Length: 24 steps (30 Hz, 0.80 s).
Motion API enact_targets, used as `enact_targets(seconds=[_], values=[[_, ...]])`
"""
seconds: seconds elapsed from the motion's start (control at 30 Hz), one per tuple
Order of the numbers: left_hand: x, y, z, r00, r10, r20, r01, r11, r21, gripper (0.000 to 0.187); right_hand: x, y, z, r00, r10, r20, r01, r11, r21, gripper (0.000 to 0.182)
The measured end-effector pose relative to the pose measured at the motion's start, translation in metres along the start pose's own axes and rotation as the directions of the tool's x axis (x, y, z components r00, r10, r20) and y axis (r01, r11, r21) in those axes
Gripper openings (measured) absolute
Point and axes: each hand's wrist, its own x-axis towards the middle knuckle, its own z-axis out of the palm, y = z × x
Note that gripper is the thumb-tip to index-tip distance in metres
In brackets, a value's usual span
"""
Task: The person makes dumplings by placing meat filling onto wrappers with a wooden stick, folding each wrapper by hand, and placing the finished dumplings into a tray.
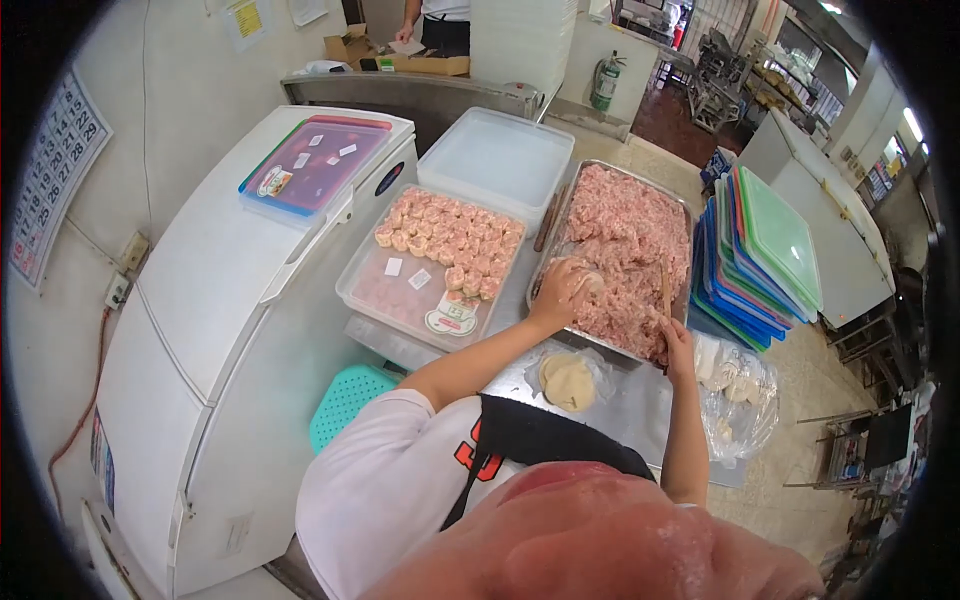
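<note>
A metal tray [622, 168] is piled with pink ground meat [625, 215]. Over its left side is my left hand [560, 290], fingers curled around a pale round piece that looks like a dumpling wrapper [593, 284]. My right hand [680, 348], at the tray's near right corner, grips a thin wooden spatula [666, 290] whose far end reaches into the meat. Close to my body, a stack of round dumpling wrappers [568, 382] lies on clear plastic. To the left, a plastic container [375, 285] holds rows of filled dumplings [450, 232], a few paper labels and a printed card.
A white chest freezer [220, 290] stands at left with lidded containers [312, 165] on top. Behind the dumplings sits another translucent container [497, 150]. Coloured lids [755, 250] are stacked at right, above bagged wrappers [740, 385]. Another person's hand [405, 33] shows at the back.
</note>
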Motion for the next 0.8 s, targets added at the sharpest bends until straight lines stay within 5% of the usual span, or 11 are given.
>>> enact_targets(seconds=[0.4,0.8], values=[[0.002,0.003,0.001,0.996,-0.034,0.076,0.027,0.996,0.089,0.028,0.000,-0.001,-0.003,1.000,0.028,0.007,-0.028,0.998,0.052,0.027],[0.000,0.003,0.002,0.996,-0.058,-0.067,0.062,0.996,0.064,0.022,0.004,0.000,-0.007,0.989,0.090,0.114,-0.090,0.996,-0.002,0.025]])
